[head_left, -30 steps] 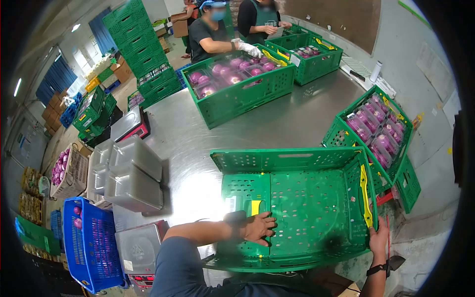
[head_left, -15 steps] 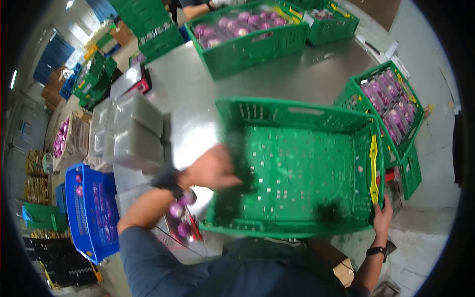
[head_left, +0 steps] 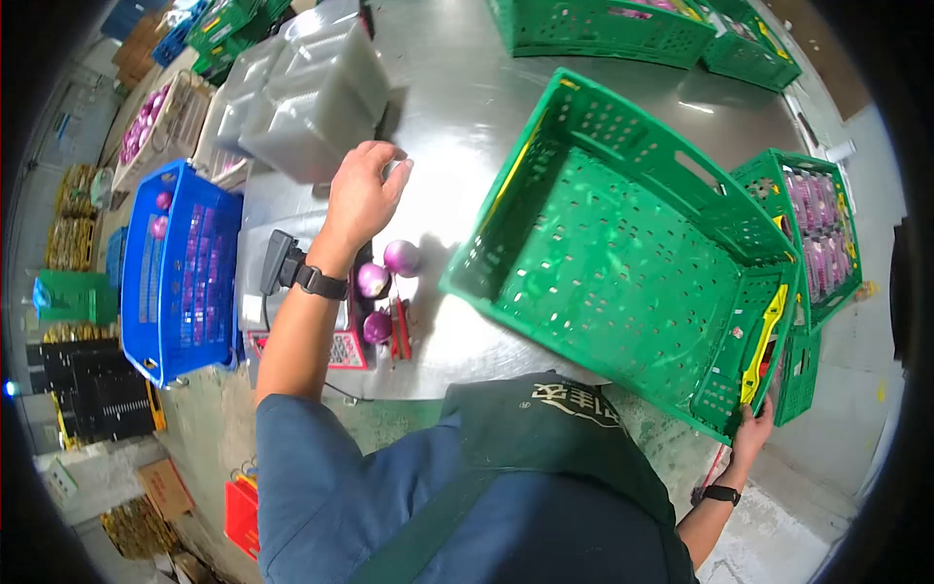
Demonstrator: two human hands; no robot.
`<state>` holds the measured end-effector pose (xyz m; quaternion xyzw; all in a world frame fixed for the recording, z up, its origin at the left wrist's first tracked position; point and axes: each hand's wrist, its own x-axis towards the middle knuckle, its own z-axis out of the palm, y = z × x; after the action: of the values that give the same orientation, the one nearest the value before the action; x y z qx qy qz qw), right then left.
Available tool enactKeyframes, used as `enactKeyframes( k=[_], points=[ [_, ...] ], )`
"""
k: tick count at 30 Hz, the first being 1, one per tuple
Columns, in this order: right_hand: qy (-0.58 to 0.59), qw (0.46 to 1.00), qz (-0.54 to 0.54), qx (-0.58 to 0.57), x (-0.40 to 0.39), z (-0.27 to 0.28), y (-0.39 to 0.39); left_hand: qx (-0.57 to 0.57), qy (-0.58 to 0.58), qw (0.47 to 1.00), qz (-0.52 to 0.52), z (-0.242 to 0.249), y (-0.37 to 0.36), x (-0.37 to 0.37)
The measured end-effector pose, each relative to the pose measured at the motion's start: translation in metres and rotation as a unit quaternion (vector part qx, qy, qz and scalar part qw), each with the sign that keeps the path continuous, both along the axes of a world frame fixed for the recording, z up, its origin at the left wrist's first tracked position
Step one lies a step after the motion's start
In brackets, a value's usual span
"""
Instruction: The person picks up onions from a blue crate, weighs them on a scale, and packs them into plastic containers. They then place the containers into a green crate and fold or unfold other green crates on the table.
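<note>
Green plastic walls of a large, bare-floored crate (head_left: 623,263) fill the right of the head view. It sits askew over the near right corner of the steel worktop (head_left: 457,360), its near right corner jutting past the near edge; whether its base rests flat or is tipped up I cannot tell. The right hand (head_left: 752,428) grips the rim at that jutting corner, just beside a yellow handle (head_left: 764,346).

The left hand (head_left: 368,193) holds nothing visible, fingers loosely bent and thumb apart, over the left part of the worktop. It is close to stacked clear plastic containers (head_left: 311,117) by the left edge; whether it touches them I cannot tell. Below its wrist, three purple onions (head_left: 401,258) lie near the near edge, beside a red-handled tool (head_left: 401,331) and a red-fronted scale (head_left: 347,350). Beyond the left edge stands a blue basket (head_left: 180,331); packed crates (head_left: 603,34) line the far edge.
</note>
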<state>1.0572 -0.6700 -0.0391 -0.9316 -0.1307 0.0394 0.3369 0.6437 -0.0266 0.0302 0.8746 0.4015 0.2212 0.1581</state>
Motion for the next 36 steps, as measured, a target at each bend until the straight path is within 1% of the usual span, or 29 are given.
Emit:
enactKeyframes(
  k=[1, 3, 4, 5, 7, 8, 10, 11, 12, 13, 14, 15, 16, 17, 18, 19, 20, 21, 22, 23, 25, 27, 28, 29, 30, 33, 34, 36],
  points=[
    [-0.007, 1.0, -0.003, -0.012, -0.003, 0.0, 0.0, -0.017, 0.023, 1.0, 0.006, -0.014, -0.002, -0.015],
    [-0.001, 1.0, -0.01, -0.013, -0.009, 0.0, -0.004, -0.048, 0.064, 0.997, 0.016, -0.064, -0.002, -0.042],
    [-0.001, 1.0, -0.013, -0.017, -0.011, -0.001, -0.006, -0.072, 0.099, 0.992, 0.016, -0.082, -0.007, -0.049],
    [-0.002, 1.0, -0.017, -0.022, -0.013, -0.002, -0.007, -0.069, 0.171, 0.983, 0.005, -0.108, -0.006, -0.055],
    [0.018, 0.999, -0.038, 0.0, -0.019, -0.001, -0.004, -0.093, 0.244, 0.965, 0.03, -0.139, -0.02, -0.055],
    [0.028, 0.998, -0.049, 0.011, -0.025, 0.0, 0.0, -0.104, 0.235, 0.965, 0.057, -0.201, -0.009, -0.066],
    [0.026, 0.998, -0.052, 0.018, -0.036, -0.003, 0.008, -0.124, 0.229, 0.965, 0.03, -0.226, -0.013, -0.068],
    [0.024, 0.998, -0.056, 0.02, -0.041, -0.006, 0.01, -0.104, 0.243, 0.964, 0.022, -0.234, -0.016, -0.068],
    [0.036, 0.994, -0.05, 0.093, -0.046, -0.016, 0.011, -0.083, 0.256, 0.963, 0.012, -0.236, -0.017, -0.064],
    [0.039, 0.993, -0.066, 0.088, -0.066, -0.001, 0.034, -0.061, 0.269, 0.961, 0.003, -0.238, -0.018, -0.059],
    [0.052, 0.989, -0.085, 0.113, -0.08, 0.003, 0.047, -0.082, 0.254, 0.963, 0.024, -0.228, -0.02, -0.055],
    [0.066, 0.983, -0.104, 0.137, -0.091, 0.004, 0.055, -0.109, 0.208, 0.972, 0.02, -0.209, -0.025, -0.051],
    [0.015, 0.977, -0.081, 0.198, -0.103, -0.004, 0.062, -0.136, 0.164, 0.977, 0.016, -0.186, -0.031, -0.05],
    [-0.01, 0.975, -0.075, 0.21, -0.12, 0.002, 0.078, -0.164, 0.121, 0.979, 0.015, -0.167, -0.035, -0.051],
    [-0.047, 0.98, -0.064, 0.183, -0.141, 0.011, 0.096, -0.206, 0.048, 0.977, 0.004, -0.157, -0.036, -0.054],
    [-0.084, 0.983, -0.051, 0.156, -0.159, 0.022, 0.112, -0.338, -0.021, 0.941, 0.014, -0.126, -0.045, -0.057],
    [-0.151, 0.982, 0.021, 0.115, -0.173, 0.034, 0.125, -0.448, -0.173, 0.877, 0.003, -0.12, -0.053, -0.062],
    [-0.218, 0.968, 0.094, 0.076, -0.185, 0.046, 0.138, -0.537, -0.321, 0.78, -0.008, -0.113, -0.062, -0.069],
    [-0.285, 0.943, 0.166, 0.038, -0.194, 0.051, 0.148, -0.591, -0.381, 0.71, -0.034, -0.095, -0.075, -0.078],
    [-0.224, 0.951, 0.201, 0.069, -0.199, 0.047, 0.153, -0.623, -0.428, 0.652, -0.06, -0.084, -0.089, -0.088],
    [-0.095, 0.949, 0.274, 0.124, -0.211, 0.043, 0.164, -0.692, -0.532, 0.479, -0.095, -0.082, -0.114, -0.106],
    [-0.065, 0.959, 0.271, 0.042, -0.235, 0.063, 0.192, -0.665, -0.576, 0.473, -0.044, -0.072, -0.144, -0.118],
    [-0.101, 0.94, 0.326, 0.008, -0.237, 0.059, 0.199, -0.653, -0.595, 0.468, -0.009, -0.067, -0.16, -0.123],
    [-0.115, 0.929, 0.351, 0.0, -0.241, 0.058, 0.205, -0.643, -0.61, 0.461, 0.028, -0.065, -0.176, -0.13],
    [-0.126, 0.919, 0.374, -0.008, -0.248, 0.056, 0.212, -0.633, -0.606, 0.481, -0.016, -0.071, -0.187, -0.145],
    [-0.129, 0.902, 0.41, -0.02, -0.267, 0.054, 0.235, -0.588, -0.605, 0.536, 0.026, -0.057, -0.228, -0.183],
    [-0.128, 0.899, 0.419, -0.023, -0.274, 0.055, 0.24, -0.57, -0.597, 0.56, 0.062, -0.055, -0.24, -0.199],
    [-0.117, 0.896, 0.428, -0.015, -0.29, 0.056, 0.249, -0.544, -0.594, 0.59, 0.051, -0.049, -0.257, -0.229]
  ],
)
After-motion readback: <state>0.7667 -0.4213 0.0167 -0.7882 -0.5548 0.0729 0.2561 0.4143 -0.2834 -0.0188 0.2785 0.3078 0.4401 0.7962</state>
